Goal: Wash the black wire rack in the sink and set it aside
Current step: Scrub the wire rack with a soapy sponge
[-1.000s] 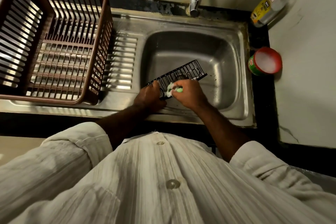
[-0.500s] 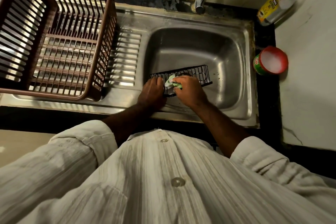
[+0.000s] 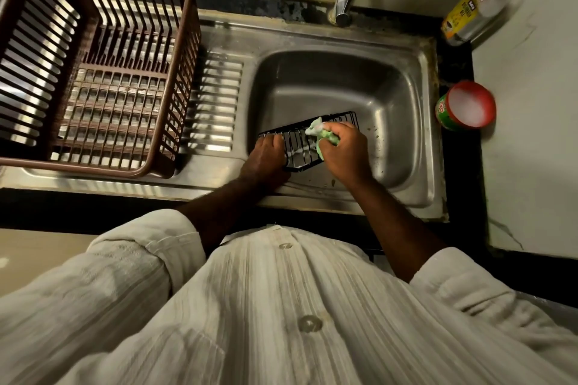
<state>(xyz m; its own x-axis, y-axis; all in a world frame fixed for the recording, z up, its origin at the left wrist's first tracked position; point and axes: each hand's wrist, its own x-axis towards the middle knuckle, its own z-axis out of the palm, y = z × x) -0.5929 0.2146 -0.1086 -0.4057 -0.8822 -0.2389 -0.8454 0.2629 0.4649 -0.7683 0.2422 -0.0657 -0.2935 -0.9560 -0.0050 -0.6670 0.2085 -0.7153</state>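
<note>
The steel sink (image 3: pixel 328 84) takes up the middle of the dark worktop, and we work low inside its basin so that suds and grit drain away there and not over the edge. To its left, on the ribbed draining side, the brown plastic basket (image 3: pixel 78 166) stands just beside the basin. We judge it the likely place to set the washed piece aside, a short lift away.

The black wire rack (image 3: pixel 295 142) sits in the near left part of the basin, seemingly propped at a tilt, though the wide lens leaves that unsure. The angle would turn its bars up toward the scrubbing.

A bottle (image 3: pixel 469 12) and an open red-rimmed tub (image 3: pixel 466 106) with white soap in it wait on the right, near the scrubbing hand for a fresh dip.

The left hand (image 3: pixel 266 156) grips the rack's left end, fingers curled over the wires, to brace it against the rubbing. The right hand (image 3: pixel 344 150) is closed round a green scrub pad (image 3: pixel 325 134) and presses it onto the rack's far right bars. White foam shows among the wires, so we judge the washing is under way and rinsing is not yet done.
</note>
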